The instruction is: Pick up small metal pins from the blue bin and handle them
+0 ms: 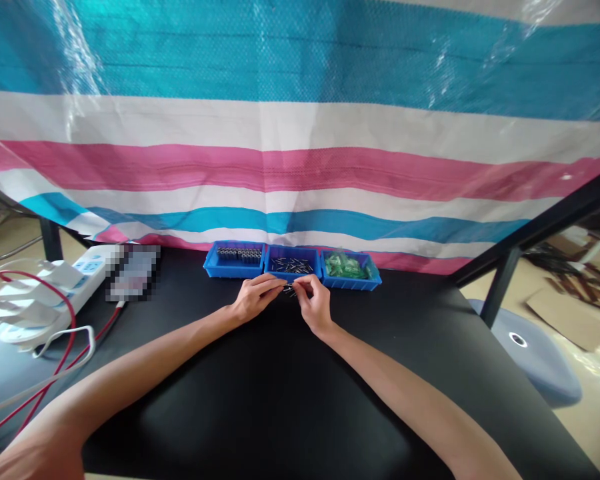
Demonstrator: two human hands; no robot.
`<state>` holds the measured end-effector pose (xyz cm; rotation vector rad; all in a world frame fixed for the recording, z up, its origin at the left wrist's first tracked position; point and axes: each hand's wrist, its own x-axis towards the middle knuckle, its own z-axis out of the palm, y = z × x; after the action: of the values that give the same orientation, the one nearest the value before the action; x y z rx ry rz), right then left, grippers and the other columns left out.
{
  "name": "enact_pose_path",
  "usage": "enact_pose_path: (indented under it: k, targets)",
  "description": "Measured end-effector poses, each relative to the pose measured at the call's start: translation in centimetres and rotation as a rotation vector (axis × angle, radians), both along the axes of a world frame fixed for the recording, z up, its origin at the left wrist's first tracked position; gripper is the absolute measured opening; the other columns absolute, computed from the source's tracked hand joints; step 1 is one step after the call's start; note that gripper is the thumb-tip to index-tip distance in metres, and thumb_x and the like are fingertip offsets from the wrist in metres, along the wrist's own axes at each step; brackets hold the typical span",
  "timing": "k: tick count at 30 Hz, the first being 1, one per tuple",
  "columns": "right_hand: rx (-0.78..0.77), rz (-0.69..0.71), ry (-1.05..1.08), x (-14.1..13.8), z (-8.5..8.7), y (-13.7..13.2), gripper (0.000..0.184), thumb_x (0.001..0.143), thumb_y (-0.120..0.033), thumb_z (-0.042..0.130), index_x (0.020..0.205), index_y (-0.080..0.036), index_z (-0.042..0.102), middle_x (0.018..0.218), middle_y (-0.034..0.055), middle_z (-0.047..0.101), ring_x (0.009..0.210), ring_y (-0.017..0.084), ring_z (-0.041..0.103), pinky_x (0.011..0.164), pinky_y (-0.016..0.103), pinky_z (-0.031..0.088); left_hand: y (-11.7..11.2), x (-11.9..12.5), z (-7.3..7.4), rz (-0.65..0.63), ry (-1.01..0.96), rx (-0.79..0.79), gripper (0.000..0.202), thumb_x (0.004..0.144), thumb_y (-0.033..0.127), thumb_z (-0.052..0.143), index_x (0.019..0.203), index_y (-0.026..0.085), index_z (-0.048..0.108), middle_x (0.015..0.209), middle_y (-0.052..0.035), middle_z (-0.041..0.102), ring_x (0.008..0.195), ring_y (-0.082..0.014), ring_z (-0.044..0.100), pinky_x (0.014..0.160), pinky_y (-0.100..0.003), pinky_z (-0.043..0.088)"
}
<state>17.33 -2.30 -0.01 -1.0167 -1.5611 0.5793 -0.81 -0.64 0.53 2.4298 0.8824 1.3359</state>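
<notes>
My left hand (254, 297) and my right hand (316, 303) meet in front of the middle blue bin (319, 268), fingertips nearly touching. Both are closed in a pinch; whatever they hold is too small to make out. Just beneath the fingertips, several small dark metal pieces (290, 291) show, partly hidden by the hands. Loose pin-like metal pieces (293, 265) lie scattered in the middle bin. Rows of short dark cylinders (239, 254) stand in the left blue bin (235, 271). Green plastic-looking packets (347, 265) fill part of the right blue bin (353, 284).
The bins stand at the back of a black table (240, 407), against a striped plastic sheet (260, 167). A white power strip (85, 273) with plugs and red and white cables lies at left, beside a blurred-out device (134, 272). A grey stool (530, 360) stands beyond the right edge.
</notes>
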Motion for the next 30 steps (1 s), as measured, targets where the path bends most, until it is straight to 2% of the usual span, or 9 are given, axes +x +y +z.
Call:
enact_pose_path:
  k: [13,30]
  targets:
    - [0.010,0.009,0.008,-0.11,0.04,-0.06,0.011,0.088,-0.029,0.055,0.087,-0.019,0.059,0.078,0.0029,0.064,0.070,0.016,0.063,0.066,0.027,0.051,-0.06,-0.04,0.13,-0.045,-0.005,-0.047,0.019,0.090,0.018,0.052,0.105,0.017,0.063,0.095,-0.0082,0.066,0.083,-0.0136,0.064,0.076,-0.024,0.053]
    - [0.019,-0.008,-0.006,-0.15,-0.10,-0.04,0.011,0.087,-0.030,0.058,0.091,-0.020,0.061,0.082,0.0037,0.065,0.072,0.016,0.063,0.069,0.028,0.052,0.05,-0.07,0.15,-0.044,-0.013,-0.068,0.017,0.090,0.017,0.050,0.102,0.017,0.062,0.094,-0.0077,0.066,0.084,-0.0141,0.063,0.076,-0.025,0.052]
